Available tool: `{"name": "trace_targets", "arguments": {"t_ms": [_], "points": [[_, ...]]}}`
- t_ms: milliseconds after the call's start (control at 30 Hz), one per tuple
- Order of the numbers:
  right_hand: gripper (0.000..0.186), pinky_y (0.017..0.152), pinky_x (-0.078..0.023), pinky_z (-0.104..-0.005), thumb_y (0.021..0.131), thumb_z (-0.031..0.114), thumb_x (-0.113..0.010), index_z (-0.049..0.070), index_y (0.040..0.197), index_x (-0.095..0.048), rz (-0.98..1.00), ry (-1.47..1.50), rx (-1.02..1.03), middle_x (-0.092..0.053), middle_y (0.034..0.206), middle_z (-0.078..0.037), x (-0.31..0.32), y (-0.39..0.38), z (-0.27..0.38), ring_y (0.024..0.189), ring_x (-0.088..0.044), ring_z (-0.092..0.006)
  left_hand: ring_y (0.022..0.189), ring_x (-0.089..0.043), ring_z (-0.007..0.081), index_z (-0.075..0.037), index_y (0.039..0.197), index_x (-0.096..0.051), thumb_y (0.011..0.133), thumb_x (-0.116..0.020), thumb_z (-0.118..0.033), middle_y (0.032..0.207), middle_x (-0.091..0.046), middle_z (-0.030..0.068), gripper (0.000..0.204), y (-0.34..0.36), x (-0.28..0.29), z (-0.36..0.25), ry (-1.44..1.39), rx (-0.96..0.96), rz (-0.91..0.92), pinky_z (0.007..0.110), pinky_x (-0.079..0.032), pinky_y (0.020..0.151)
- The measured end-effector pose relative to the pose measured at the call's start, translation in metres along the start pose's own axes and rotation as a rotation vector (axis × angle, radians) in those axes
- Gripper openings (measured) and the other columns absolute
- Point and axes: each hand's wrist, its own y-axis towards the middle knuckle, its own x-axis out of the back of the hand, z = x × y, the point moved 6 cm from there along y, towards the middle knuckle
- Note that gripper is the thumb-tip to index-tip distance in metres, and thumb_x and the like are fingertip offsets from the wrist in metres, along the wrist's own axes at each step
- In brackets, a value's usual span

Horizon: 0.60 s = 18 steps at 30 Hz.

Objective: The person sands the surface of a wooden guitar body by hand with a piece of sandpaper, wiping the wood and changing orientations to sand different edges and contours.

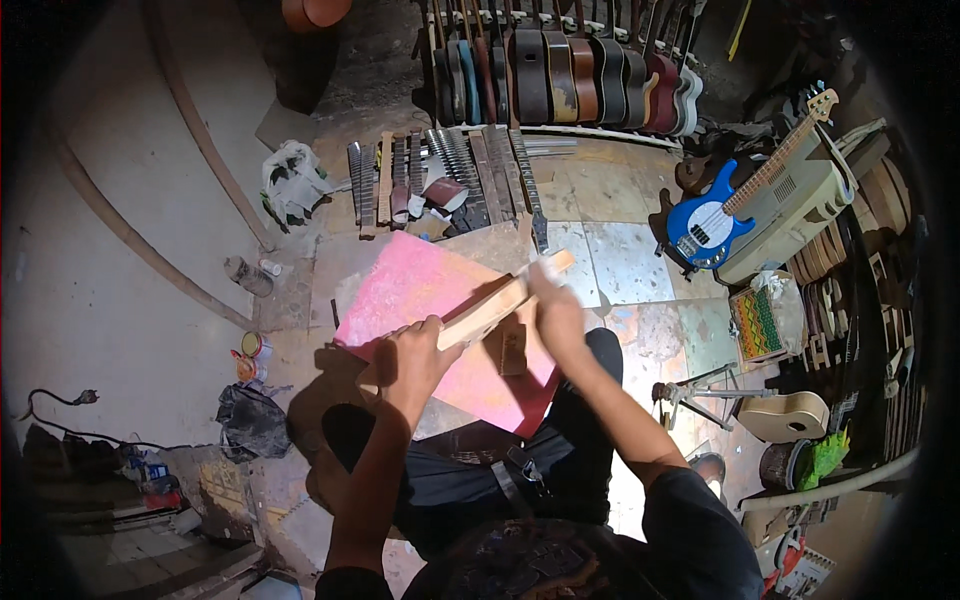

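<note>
A long, pale wooden bar (pixel 487 312) slants over my lap, its far end up and to the right. My left hand (pixel 410 362) is closed around its nearer part, thumb along the side. Over the far end, my right hand (pixel 553 305) is smeared by motion, with something whitish at its fingers that I cannot make out. Beneath the bar lies a pink board (pixel 405 290), tilted across my legs. A small brown wooden block (pixel 513 350) rests on the board, below the bar and left of my right wrist.
Beyond the board lie several slotted strips (pixel 470 165) and sanding paper (pixel 446 193). Guitar bodies (pixel 560 80) stand in a row behind. At right are a blue bass guitar (pixel 705 218), a metal stand (pixel 690 395) and a small guitar body (pixel 785 416). Cans (pixel 256 345) stand left.
</note>
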Motion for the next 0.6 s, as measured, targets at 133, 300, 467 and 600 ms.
{"name": "trace_targets", "arguments": {"t_ms": [133,300,467,600], "points": [[0.054,0.084,-0.056,-0.0447,0.089,-0.004,-0.059,0.009,0.141,-0.066,0.129,0.216,0.319,-0.073,0.126,-0.019,-0.003,-0.014,0.035,0.097,-0.072,-0.0401,0.071,-0.076,0.0324,-0.003,0.088,-0.073,0.073,-0.092,-0.033,0.078,-0.075,0.0181,0.038,-0.002,0.005,0.009,-0.052,0.028,-0.007,0.042,-0.059,0.066],[0.042,0.095,-0.056,-0.0435,0.094,0.004,-0.058,0.008,0.133,-0.071,0.176,0.167,-0.02,-0.068,0.137,-0.017,-0.019,-0.005,0.004,0.109,-0.072,-0.0394,0.071,-0.075,0.0341,-0.002,0.089,-0.072,0.072,-0.093,-0.029,0.077,-0.074,0.0204,0.038,0.0,-0.005,0.0,-0.037,0.04,0.009,0.043,-0.059,0.066],[0.038,0.093,-0.057,-0.0448,0.093,0.003,-0.053,0.006,0.125,-0.074,0.148,-0.016,0.086,-0.073,0.129,-0.017,0.006,0.021,0.015,0.106,-0.072,-0.0405,0.07,-0.074,0.037,-0.001,0.09,-0.069,0.072,-0.093,-0.029,0.076,-0.072,0.0218,0.041,-0.007,-0.008,0.008,-0.138,-0.009,-0.045,0.044,-0.059,0.066],[0.037,0.094,-0.056,-0.0471,0.094,0.002,-0.051,0.008,0.123,-0.073,0.265,-0.021,0.064,-0.072,0.126,-0.019,-0.004,0.009,0.04,0.099,-0.073,-0.0392,0.072,-0.074,0.0379,-0.001,0.089,-0.069,0.073,-0.093,-0.029,0.077,-0.072,0.0222,0.041,-0.01,-0.009,0.008,-0.131,0.034,-0.016,0.045,-0.059,0.067]]}}
